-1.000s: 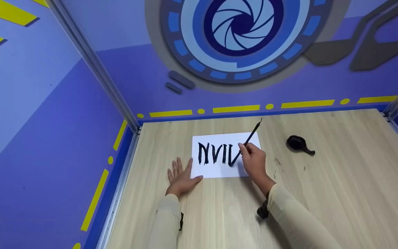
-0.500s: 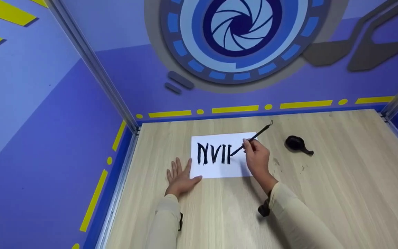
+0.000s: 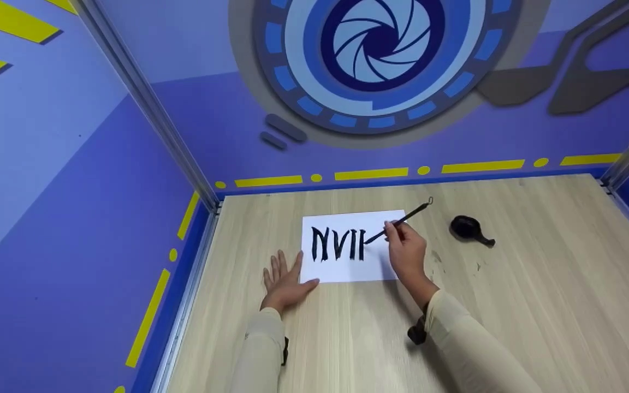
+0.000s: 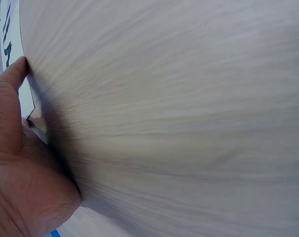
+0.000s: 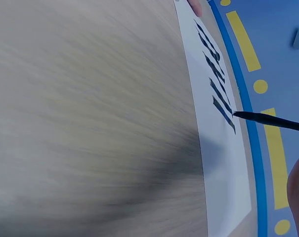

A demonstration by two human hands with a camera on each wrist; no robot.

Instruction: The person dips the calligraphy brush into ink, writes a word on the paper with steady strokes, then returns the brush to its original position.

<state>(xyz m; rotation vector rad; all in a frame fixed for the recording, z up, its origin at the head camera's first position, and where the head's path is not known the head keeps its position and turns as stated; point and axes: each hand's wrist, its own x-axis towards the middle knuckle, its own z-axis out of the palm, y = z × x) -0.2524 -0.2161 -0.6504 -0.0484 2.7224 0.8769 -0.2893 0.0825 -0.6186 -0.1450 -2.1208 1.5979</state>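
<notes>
A white sheet of paper lies on the table with thick black brush strokes reading like "NVII". My right hand pinches a black writing brush, slanted with its looped end up to the right. The brush tip appears close to the last strokes in the right wrist view. At the sheet's lower left corner, my left hand rests with fingers spread, the thumb and forefinger at the paper's edge. The left wrist view shows that thumb at the sheet's edge.
To the right of the paper sits a black, spoon-shaped dish with a short handle. Small dark smudges mark the wooden table near it. Blue patterned walls enclose the back and sides.
The brush tip has moved up from the foot of the last stroke, and the brush leans further right. My right hand has shifted slightly right. The left hand stays in place.
</notes>
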